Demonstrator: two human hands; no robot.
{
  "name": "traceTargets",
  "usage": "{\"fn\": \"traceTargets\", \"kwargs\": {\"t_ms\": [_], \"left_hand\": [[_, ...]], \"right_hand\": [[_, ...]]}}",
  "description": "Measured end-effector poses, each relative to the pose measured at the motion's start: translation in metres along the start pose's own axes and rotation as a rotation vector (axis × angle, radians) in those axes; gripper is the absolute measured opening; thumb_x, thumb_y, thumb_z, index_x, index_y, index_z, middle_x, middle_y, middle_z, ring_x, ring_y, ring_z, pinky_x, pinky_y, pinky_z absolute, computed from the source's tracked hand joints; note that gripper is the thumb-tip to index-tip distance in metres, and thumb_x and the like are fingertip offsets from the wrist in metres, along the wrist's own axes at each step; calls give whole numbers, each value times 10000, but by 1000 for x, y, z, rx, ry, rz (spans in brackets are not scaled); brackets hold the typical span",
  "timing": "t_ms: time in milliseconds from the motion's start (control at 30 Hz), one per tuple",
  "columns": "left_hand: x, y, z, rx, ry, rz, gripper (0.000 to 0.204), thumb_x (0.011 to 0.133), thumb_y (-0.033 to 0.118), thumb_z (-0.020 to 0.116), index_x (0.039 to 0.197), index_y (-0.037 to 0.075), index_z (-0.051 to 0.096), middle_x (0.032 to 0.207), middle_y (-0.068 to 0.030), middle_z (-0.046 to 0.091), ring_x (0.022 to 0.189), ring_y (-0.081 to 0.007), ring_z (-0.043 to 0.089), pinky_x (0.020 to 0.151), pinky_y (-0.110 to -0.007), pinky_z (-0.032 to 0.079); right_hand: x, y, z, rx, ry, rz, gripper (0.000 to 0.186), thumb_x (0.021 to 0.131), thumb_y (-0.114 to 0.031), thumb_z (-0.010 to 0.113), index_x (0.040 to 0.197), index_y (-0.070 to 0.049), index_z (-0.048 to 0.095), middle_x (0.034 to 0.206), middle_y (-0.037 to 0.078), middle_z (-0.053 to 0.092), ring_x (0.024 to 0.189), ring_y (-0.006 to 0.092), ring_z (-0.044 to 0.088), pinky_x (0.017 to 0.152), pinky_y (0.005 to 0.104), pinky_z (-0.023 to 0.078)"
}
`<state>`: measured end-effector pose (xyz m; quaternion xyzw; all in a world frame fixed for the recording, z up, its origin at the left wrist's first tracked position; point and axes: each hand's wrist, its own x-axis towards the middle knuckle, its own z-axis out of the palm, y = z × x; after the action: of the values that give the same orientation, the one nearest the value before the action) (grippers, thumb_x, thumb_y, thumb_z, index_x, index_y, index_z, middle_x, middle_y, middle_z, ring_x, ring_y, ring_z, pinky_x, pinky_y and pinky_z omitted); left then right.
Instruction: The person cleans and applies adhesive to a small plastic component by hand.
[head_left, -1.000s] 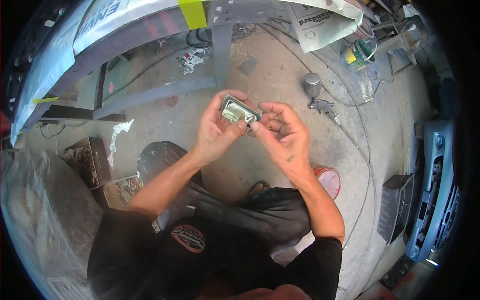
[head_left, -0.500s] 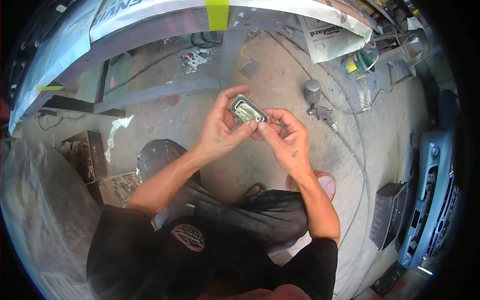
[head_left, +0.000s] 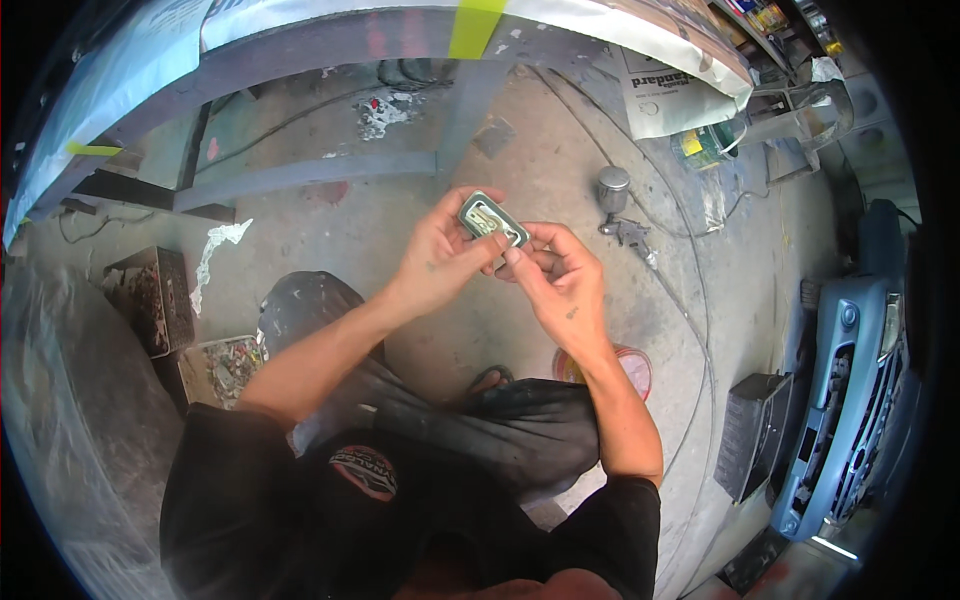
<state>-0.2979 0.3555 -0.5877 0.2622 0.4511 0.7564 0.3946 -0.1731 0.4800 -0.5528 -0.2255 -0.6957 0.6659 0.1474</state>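
Both my hands hold a small oblong part (head_left: 483,211) in front of me, over the floor. It has a dark grey-green rim with rounded corners, and a pale recess with shiny metal-like pieces inside; I cannot make out its exact kind. My left hand (head_left: 437,250) is closed round its left side, fingers behind, with the thumb pressed over the recess. At the lower right corner, my right hand (head_left: 566,275) pinches the part between thumb and bent fingers. Fingertips behind the part are hidden.
A spray gun (head_left: 627,232) with a metal cup lies to the right beside hoses (head_left: 690,320). Paper-covered framework (head_left: 330,55) spans the far side. Two debris boxes (head_left: 150,300) stand left; a red-rimmed tub (head_left: 635,370) sits near my right forearm. A blue car bumper (head_left: 835,400) stands far right.
My left thumb has slid a little further up over the recess of the part. Both hands keep their hold. The surroundings sit slightly differently because the view has shifted.
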Motion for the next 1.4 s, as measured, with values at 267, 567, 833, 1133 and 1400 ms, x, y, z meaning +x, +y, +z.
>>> {"fn": "traceTargets", "kwargs": {"t_ms": [267, 567, 833, 1133, 1400], "left_hand": [[2, -5, -3, -135, 56, -185, 394, 985, 128, 628, 1339, -7, 518, 1039, -34, 661, 816, -95, 609, 701, -254, 494], [1, -7, 6, 63, 24, 49, 487, 954, 24, 655, 1399, -11, 460, 1078, -29, 648, 881, -87, 620, 738, -256, 521], [0, 3, 2, 267, -75, 51, 603, 917, 4, 708, 1452, -1, 432, 1141, -44, 626, 1077, -117, 633, 987, -300, 514], [0, 11, 4, 217, -101, -8, 659, 889, 0, 736, 1471, 15, 427, 1169, -17, 587, 1104, -98, 607, 1001, -299, 499], [-4, 13, 3, 226, -113, 27, 686, 846, -70, 691, 1475, 30, 437, 1229, -20, 555, 1121, -99, 595, 977, -294, 500]], "right_hand": [[5, 0, -3, -627, 171, -711, 304, 805, 11, 755, 1085, 1, 639, 960, 128, 565, 858, 249, 647, 696, 345, 533], [5, 6, -3, -58, 122, -201, 217, 876, 22, 701, 1073, 6, 611, 1079, 66, 582, 982, 163, 647, 811, 302, 609], [1, -5, -12, -35, 17, -120, 225, 899, 17, 694, 1084, 35, 569, 1078, 92, 629, 1053, 155, 646, 827, 304, 606], [-4, -9, -8, -68, 60, -107, 199, 896, 41, 677, 1068, 32, 577, 1060, 89, 628, 1080, 200, 669, 873, 343, 613], [-6, -10, -5, -44, 67, -72, 187, 912, 47, 663, 1079, 23, 582, 1059, 78, 628, 1036, 164, 663, 823, 284, 588]]}}
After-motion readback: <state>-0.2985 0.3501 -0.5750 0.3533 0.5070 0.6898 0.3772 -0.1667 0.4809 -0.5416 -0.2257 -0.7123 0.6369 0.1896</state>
